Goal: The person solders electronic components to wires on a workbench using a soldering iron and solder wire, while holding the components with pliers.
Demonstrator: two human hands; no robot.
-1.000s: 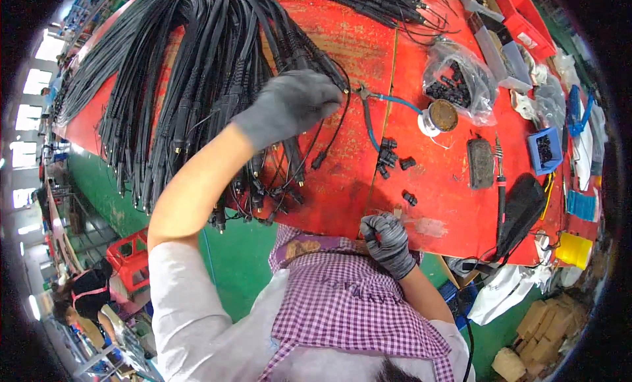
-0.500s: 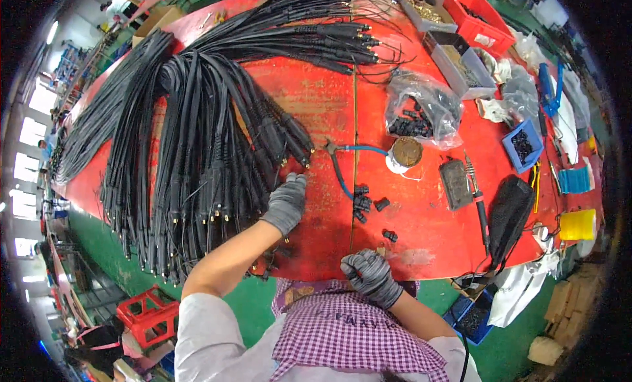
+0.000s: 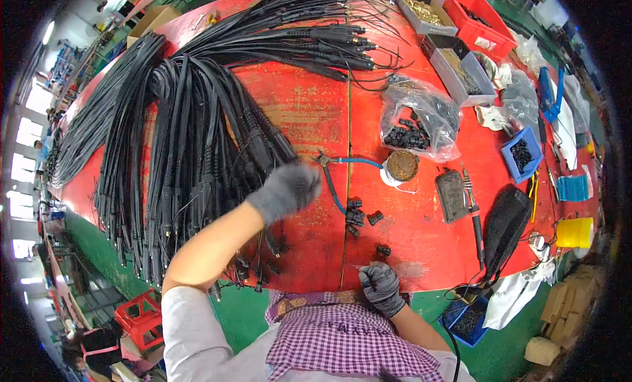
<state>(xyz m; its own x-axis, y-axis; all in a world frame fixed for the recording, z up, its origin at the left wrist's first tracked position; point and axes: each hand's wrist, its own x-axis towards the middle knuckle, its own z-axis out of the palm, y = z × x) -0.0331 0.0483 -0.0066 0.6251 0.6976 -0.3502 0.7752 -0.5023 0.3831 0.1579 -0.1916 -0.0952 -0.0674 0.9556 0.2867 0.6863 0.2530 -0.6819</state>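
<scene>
My left hand (image 3: 289,190), in a grey glove, is smeared by motion at the right edge of a thick bundle of black cables (image 3: 178,151). Whether its fingers hold a cable does not show. Just beyond it lie cutting pliers (image 3: 334,174) with blue handles. My right hand (image 3: 380,288), also gloved, is closed at the table's near edge; what its curled fingers hold, if anything, is hidden. Close above it sits a small black plastic fitting (image 3: 383,250), with several more fittings (image 3: 355,216) beside the pliers.
The red table (image 3: 309,250) carries a clear bag of black parts (image 3: 418,128), a round brown-topped tin (image 3: 401,165), a soldering iron (image 3: 475,217) and a blue bin (image 3: 522,151). Grey and red bins (image 3: 461,69) line the far right. A red stool (image 3: 139,323) stands left.
My left hand has moved up and to the right, and now blurs. My closed right hand has shifted right along the table edge. The whole view has tilted slightly.
</scene>
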